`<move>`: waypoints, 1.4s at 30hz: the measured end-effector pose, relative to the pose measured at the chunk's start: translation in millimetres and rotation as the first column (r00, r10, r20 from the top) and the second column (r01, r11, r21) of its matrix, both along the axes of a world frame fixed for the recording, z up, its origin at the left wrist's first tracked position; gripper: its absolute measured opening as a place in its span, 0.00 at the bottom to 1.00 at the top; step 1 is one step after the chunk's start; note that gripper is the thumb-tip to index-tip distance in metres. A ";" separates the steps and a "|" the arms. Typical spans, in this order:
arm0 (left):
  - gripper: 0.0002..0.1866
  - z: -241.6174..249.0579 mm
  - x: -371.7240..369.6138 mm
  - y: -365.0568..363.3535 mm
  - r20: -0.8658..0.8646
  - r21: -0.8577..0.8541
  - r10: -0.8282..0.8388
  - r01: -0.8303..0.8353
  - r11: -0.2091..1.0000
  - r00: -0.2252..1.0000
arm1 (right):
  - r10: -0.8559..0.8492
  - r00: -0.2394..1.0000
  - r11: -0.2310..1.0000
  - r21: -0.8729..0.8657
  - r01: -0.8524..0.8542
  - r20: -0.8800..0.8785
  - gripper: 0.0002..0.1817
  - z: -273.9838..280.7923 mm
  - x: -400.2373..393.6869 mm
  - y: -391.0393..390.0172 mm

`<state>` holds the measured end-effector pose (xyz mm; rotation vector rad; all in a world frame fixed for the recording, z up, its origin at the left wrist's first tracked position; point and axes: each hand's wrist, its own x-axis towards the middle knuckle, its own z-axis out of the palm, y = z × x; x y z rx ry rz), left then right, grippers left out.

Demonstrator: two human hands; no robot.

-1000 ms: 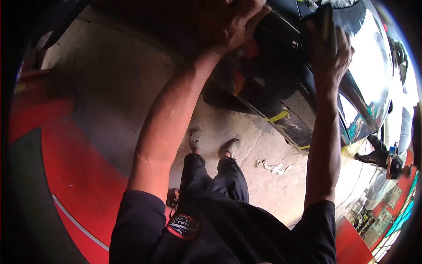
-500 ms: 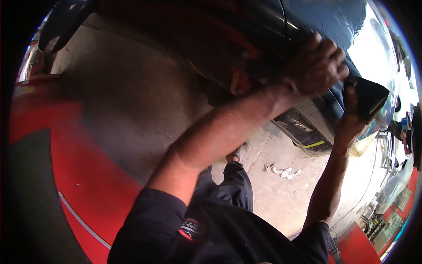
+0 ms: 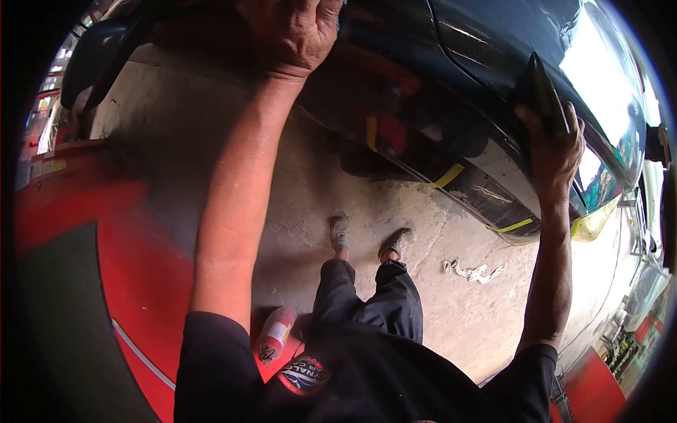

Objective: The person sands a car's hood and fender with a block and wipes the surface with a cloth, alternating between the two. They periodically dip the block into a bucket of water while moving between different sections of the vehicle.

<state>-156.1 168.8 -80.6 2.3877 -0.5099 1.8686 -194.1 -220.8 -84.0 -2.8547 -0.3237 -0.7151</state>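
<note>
My left hand (image 3: 296,35) is raised at the top edge, over the dark lower side of a car body (image 3: 493,35). Its fingers look bent and are partly cut off by the frame; anything in them is hidden. On the right, my right hand (image 3: 556,158) grips a black wedge-shaped piece (image 3: 541,92) with a pointed tip, thumb on one side and fingers on the other. The piece is up against the glossy dark car panel; whether it touches cannot be made out.
Yellow tape strips (image 3: 447,175) mark the car's lower edge. A crumpled white scrap (image 3: 474,272) lies on the concrete floor (image 3: 451,317). A red labelled bottle (image 3: 277,331) stands near my left side, by a red panel (image 3: 141,282). Clear sheeting (image 3: 599,218) hangs at the car's corner.
My left hand has swept left and up, away from my right hand. The black piece has turned, its tip now pointing up, and shifted slightly left with my right hand.
</note>
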 end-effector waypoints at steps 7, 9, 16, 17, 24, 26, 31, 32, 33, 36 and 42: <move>0.08 -10.4 4.3 1.4 0.007 -0.064 -0.032 0.032 0.997 0.999 | 0.217 0.965 0.973 -0.110 -0.202 0.150 0.23 25.6 32.1 104.3; 0.07 -11.6 2.5 1.3 -0.002 -0.072 -0.041 0.041 0.997 0.999 | 0.180 0.961 0.984 -0.038 -0.176 0.210 0.27 17.1 35.7 106.0; 0.08 -14.2 4.7 3.4 -0.015 -0.133 -0.103 0.100 0.986 0.995 | 0.402 0.911 0.909 -0.164 -0.384 0.094 0.21 19.3 43.2 75.8; 0.08 -14.0 4.8 3.9 -0.022 -0.133 -0.102 0.098 0.986 0.995 | 0.468 0.877 0.867 -0.251 -0.431 0.112 0.20 23.6 46.3 89.5; 0.07 -20.0 14.3 10.6 0.077 -0.055 -0.100 0.105 0.993 0.992 | 0.491 0.869 0.846 -0.276 -0.456 0.069 0.24 28.1 48.9 52.5; 0.07 -15.6 7.2 5.2 0.025 -0.105 -0.095 0.097 0.990 0.995 | 0.444 0.894 0.871 -0.258 -0.417 0.056 0.23 30.3 47.5 76.6; 0.08 -13.4 4.4 2.1 0.023 -0.102 -0.060 0.062 0.993 0.998 | 0.435 0.879 0.889 -0.247 -0.385 0.196 0.15 35.2 49.5 80.3; 0.08 -14.9 4.7 2.5 0.023 -0.101 -0.064 0.066 0.993 0.998 | 0.209 0.976 0.865 0.455 -0.213 0.060 0.16 35.3 38.1 75.1; 0.08 -15.1 4.4 2.5 0.022 -0.098 -0.068 0.070 0.993 0.997 | 0.237 0.969 0.799 0.552 -0.237 0.073 0.17 41.2 33.0 54.5; 0.08 -16.3 6.0 3.6 0.041 -0.079 -0.069 0.072 0.994 0.997 | -0.014 0.997 0.896 0.444 -0.019 0.072 0.25 50.7 11.2 -1.4; 0.08 -17.4 8.0 4.9 0.032 -0.056 -0.059 0.061 0.997 0.998 | -0.088 0.988 0.815 0.561 0.143 -0.124 0.28 29.2 -34.8 -48.4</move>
